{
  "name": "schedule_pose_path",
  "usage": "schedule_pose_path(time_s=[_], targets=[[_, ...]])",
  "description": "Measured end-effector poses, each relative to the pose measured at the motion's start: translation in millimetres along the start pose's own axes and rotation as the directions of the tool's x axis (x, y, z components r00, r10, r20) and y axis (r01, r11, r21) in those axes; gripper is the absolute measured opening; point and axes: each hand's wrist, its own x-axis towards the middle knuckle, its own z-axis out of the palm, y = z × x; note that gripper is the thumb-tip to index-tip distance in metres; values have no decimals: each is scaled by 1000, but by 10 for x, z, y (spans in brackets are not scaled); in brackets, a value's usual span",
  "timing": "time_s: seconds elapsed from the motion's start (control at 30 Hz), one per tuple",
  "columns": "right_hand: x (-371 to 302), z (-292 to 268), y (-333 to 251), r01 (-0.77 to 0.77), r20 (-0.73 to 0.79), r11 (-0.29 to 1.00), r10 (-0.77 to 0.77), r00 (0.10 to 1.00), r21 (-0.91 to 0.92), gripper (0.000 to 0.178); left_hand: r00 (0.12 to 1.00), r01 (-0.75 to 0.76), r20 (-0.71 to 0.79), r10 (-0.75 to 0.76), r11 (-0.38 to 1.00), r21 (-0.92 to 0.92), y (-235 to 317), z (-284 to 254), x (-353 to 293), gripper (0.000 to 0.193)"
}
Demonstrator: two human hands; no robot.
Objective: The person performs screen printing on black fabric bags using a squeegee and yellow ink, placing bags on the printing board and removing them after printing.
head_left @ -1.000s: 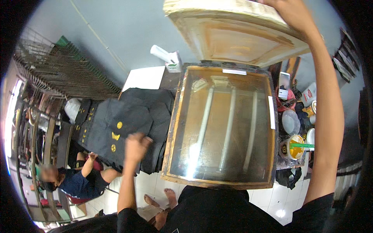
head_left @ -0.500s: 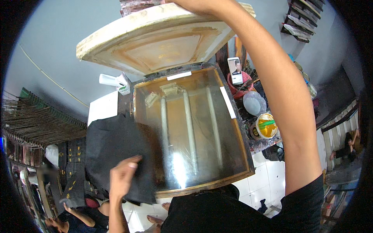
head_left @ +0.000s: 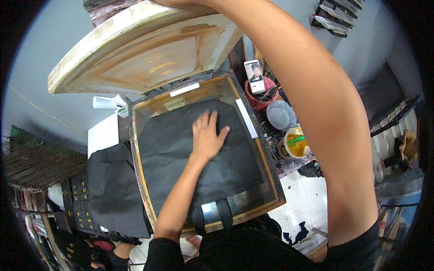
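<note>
A black cloth tote bag [head_left: 167,135] lies spread on the wood-edged glass top [head_left: 139,177], its two handles [head_left: 224,213] toward me. My left hand [head_left: 207,135] rests flat on the bag, fingers spread and holding nothing. Above the far side, a screen-printing frame [head_left: 131,54] with brown-stained mesh is tilted up. My right hand [head_left: 178,2] grips its upper edge at the top of the picture; most of its fingers are out of view. White strips [head_left: 246,118] are stuck along the far and right borders of the glass.
More black bags [head_left: 115,189] are stacked at the left, near a white sheet [head_left: 103,134]. On the right stand a phone [head_left: 254,77], a pink basket [head_left: 266,97], a clear tub [head_left: 279,114] and a tub of yellow ink [head_left: 296,143]. Other people sit at lower left and far right.
My left hand has moved right from the bag stack onto the glass, where a black bag now covers the tubes seen before. The frame stays raised in my right hand.
</note>
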Motion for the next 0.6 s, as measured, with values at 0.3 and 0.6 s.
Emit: schedule_pose_path(time_s=[0.3, 0.6], targets=[[-85, -174, -101, -117, 83, 991, 111, 990, 69, 29, 950, 294, 68, -306, 945, 144, -215, 116, 1023, 130], [-133, -262, -142, -183, 114, 976, 170, 979, 117, 28, 882, 435, 133, -451, 890, 137, -99, 64, 1188, 137]])
